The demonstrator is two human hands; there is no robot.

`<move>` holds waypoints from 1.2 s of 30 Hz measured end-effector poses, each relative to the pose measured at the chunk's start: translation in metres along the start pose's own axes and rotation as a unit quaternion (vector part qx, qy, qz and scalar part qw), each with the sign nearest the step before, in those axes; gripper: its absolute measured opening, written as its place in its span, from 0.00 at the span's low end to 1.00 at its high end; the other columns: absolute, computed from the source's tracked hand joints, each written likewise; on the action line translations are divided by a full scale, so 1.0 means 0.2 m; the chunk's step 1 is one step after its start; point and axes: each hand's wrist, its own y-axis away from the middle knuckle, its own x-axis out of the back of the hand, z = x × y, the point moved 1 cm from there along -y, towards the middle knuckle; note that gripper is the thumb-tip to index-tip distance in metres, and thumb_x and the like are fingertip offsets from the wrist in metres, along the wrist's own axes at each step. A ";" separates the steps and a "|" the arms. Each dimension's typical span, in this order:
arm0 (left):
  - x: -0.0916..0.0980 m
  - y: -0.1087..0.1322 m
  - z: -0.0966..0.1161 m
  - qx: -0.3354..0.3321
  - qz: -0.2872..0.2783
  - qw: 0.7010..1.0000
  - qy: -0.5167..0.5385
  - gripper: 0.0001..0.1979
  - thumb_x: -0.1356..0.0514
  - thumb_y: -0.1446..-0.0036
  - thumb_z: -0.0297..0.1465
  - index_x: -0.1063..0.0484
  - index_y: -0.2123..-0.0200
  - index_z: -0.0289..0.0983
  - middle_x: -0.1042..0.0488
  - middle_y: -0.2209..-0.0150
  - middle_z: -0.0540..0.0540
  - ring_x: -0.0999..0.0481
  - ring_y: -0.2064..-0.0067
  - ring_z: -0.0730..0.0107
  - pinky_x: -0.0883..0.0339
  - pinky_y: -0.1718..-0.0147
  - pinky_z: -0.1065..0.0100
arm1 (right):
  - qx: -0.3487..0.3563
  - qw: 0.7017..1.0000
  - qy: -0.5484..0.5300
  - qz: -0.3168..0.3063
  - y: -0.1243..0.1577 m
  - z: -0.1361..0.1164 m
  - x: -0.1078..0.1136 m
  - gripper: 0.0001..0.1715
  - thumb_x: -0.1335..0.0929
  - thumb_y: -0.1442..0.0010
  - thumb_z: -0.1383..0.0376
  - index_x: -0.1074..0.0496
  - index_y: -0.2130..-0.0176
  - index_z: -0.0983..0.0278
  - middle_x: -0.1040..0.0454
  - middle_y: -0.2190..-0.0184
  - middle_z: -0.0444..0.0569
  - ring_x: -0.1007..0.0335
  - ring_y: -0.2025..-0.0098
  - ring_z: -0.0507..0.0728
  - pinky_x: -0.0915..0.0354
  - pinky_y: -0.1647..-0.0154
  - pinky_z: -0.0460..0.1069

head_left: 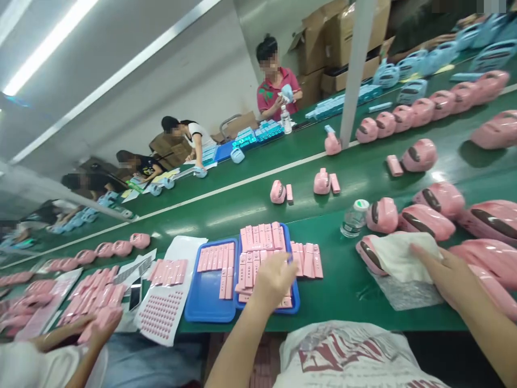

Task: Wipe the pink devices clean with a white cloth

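The left hand is half curled over pink bars in the tray beneath it; whether it grips one, I cannot tell. The right hand lies loosely on a cloth, grip unclear, a part-covered shell to its left. Light fingers would keep the bars' rows neat; a flat cloth would spare the shell.

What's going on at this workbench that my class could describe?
The person's left hand is over flat pink rectangular pieces in a blue plastic tray; its grip is unclear. The right hand is at a white cloth partly covering a glossy pink rounded shell. At left, a co-worker handles pink pieces. Across the green work surface, a person in a pink shirt holds a light-blue item.
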 end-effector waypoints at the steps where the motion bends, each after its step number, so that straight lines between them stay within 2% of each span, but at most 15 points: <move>1: 0.02 -0.03 -0.05 0.007 -0.003 0.994 -0.108 0.10 0.39 0.46 0.29 0.28 0.58 0.39 0.31 0.51 0.40 0.34 0.46 0.58 0.42 0.44 0.56 | -0.032 0.999 -0.017 -0.014 0.01 0.03 -0.01 0.10 0.30 0.58 0.58 0.26 0.74 0.60 0.24 0.75 0.53 0.28 0.72 0.61 0.32 0.75 0.52; 3: 0.06 -0.09 -0.15 0.055 -0.003 0.944 -0.326 0.14 0.40 0.45 0.26 0.31 0.54 0.37 0.33 0.50 0.38 0.35 0.45 0.56 0.42 0.46 0.57 | -0.062 0.996 -0.041 -0.042 0.01 0.09 -0.03 0.12 0.28 0.60 0.57 0.25 0.72 0.59 0.24 0.72 0.55 0.27 0.71 0.62 0.32 0.75 0.53; 5: 0.08 -0.11 -0.25 0.105 0.006 0.908 -0.405 0.14 0.44 0.42 0.28 0.32 0.52 0.33 0.33 0.51 0.35 0.33 0.47 0.54 0.38 0.50 0.57 | -0.071 0.995 -0.033 -0.068 0.02 0.12 -0.04 0.15 0.27 0.63 0.57 0.24 0.71 0.59 0.23 0.71 0.56 0.27 0.70 0.63 0.32 0.75 0.54; 8: 0.06 -0.08 -0.34 0.152 0.007 0.899 -0.412 0.15 0.46 0.41 0.30 0.33 0.52 0.29 0.32 0.53 0.33 0.32 0.50 0.51 0.36 0.53 0.57 | -0.090 0.994 -0.001 -0.067 0.03 0.09 -0.04 0.14 0.25 0.66 0.58 0.26 0.74 0.59 0.24 0.72 0.56 0.27 0.70 0.64 0.32 0.74 0.54; 14: -0.08 0.01 -0.42 0.202 -0.007 0.887 -0.414 0.19 0.42 0.45 0.23 0.36 0.49 0.26 0.31 0.53 0.29 0.31 0.50 0.50 0.38 0.51 0.57 | -0.105 0.993 -0.017 -0.049 0.07 -0.03 -0.09 0.09 0.27 0.62 0.63 0.28 0.75 0.57 0.25 0.71 0.55 0.26 0.67 0.62 0.30 0.71 0.53; 19: -0.09 0.02 -0.44 0.217 0.013 0.900 -0.378 0.27 0.45 0.45 0.22 0.45 0.41 0.25 0.33 0.50 0.28 0.32 0.47 0.53 0.38 0.50 0.59 | -0.126 0.987 -0.063 -0.081 0.08 0.00 -0.18 0.08 0.28 0.62 0.64 0.28 0.75 0.60 0.25 0.71 0.53 0.26 0.62 0.63 0.29 0.63 0.52; 21: -0.06 0.03 -0.42 0.229 0.014 0.933 -0.279 0.28 0.44 0.45 0.25 0.45 0.40 0.27 0.31 0.51 0.32 0.30 0.50 0.57 0.36 0.53 0.63 | -0.135 0.981 -0.113 -0.083 0.08 0.03 -0.21 0.09 0.29 0.59 0.63 0.28 0.73 0.61 0.24 0.71 0.53 0.26 0.63 0.63 0.29 0.61 0.53; 23: -0.03 0.07 -0.36 0.239 0.007 0.969 -0.066 0.27 0.44 0.45 0.29 0.43 0.41 0.31 0.29 0.52 0.36 0.27 0.54 0.63 0.34 0.57 0.66 | -0.101 0.980 -0.148 -0.084 0.10 0.05 -0.25 0.14 0.29 0.57 0.60 0.27 0.68 0.62 0.23 0.69 0.52 0.26 0.61 0.64 0.30 0.55 0.55; 24: -0.03 0.09 -0.33 0.238 0.000 0.969 0.061 0.27 0.44 0.45 0.31 0.41 0.42 0.31 0.28 0.55 0.38 0.26 0.57 0.65 0.34 0.58 0.67 | -0.075 0.982 -0.147 -0.088 0.12 0.05 -0.28 0.17 0.29 0.56 0.58 0.27 0.65 0.63 0.23 0.67 0.51 0.26 0.58 0.64 0.31 0.52 0.56; 26: -0.04 0.12 -0.24 0.229 -0.025 0.938 0.260 0.27 0.43 0.47 0.36 0.39 0.45 0.31 0.25 0.63 0.41 0.25 0.64 0.66 0.33 0.64 0.68 | -0.010 0.987 -0.121 -0.108 0.17 0.02 -0.34 0.20 0.30 0.54 0.54 0.26 0.63 0.64 0.23 0.65 0.52 0.27 0.55 0.64 0.33 0.49 0.56; 28: -0.09 0.14 -0.16 0.226 -0.048 0.906 0.356 0.29 0.41 0.51 0.39 0.38 0.47 0.31 0.25 0.73 0.44 0.26 0.73 0.68 0.35 0.73 0.70 | 0.077 0.981 -0.095 -0.149 0.25 -0.03 -0.42 0.22 0.33 0.49 0.51 0.26 0.61 0.64 0.22 0.64 0.52 0.27 0.55 0.64 0.32 0.50 0.56; 30: -0.15 0.15 -0.10 0.227 -0.053 0.892 0.387 0.30 0.40 0.53 0.42 0.37 0.49 0.31 0.28 0.79 0.47 0.32 0.81 0.71 0.41 0.81 0.73 | 0.205 0.957 -0.078 -0.191 0.33 -0.08 -0.51 0.23 0.37 0.43 0.51 0.26 0.59 0.64 0.22 0.61 0.54 0.26 0.55 0.63 0.30 0.53 0.56; 32: -0.21 0.14 -0.06 0.226 -0.043 0.887 0.401 0.30 0.42 0.51 0.47 0.35 0.50 0.32 0.30 0.82 0.48 0.35 0.84 0.72 0.46 0.84 0.73 | 0.377 0.897 -0.055 -0.225 0.43 -0.13 -0.59 0.20 0.40 0.38 0.57 0.27 0.54 0.64 0.24 0.54 0.55 0.29 0.50 0.61 0.32 0.49 0.56; 34: -0.25 0.13 -0.03 0.230 -0.034 0.881 0.411 0.31 0.47 0.48 0.52 0.32 0.51 0.34 0.30 0.81 0.47 0.33 0.81 0.68 0.44 0.83 0.70 | 0.553 0.793 -0.037 -0.252 0.51 -0.15 -0.64 0.19 0.41 0.36 0.64 0.30 0.49 0.63 0.27 0.50 0.54 0.36 0.43 0.59 0.39 0.42 0.56; 36: -0.26 0.13 -0.02 0.234 -0.040 0.878 0.416 0.32 0.50 0.46 0.55 0.29 0.52 0.37 0.28 0.78 0.43 0.27 0.74 0.62 0.39 0.80 0.67 | 0.669 0.689 -0.016 -0.280 0.57 -0.15 -0.65 0.21 0.42 0.36 0.68 0.32 0.46 0.63 0.28 0.49 0.54 0.41 0.39 0.55 0.46 0.37 0.56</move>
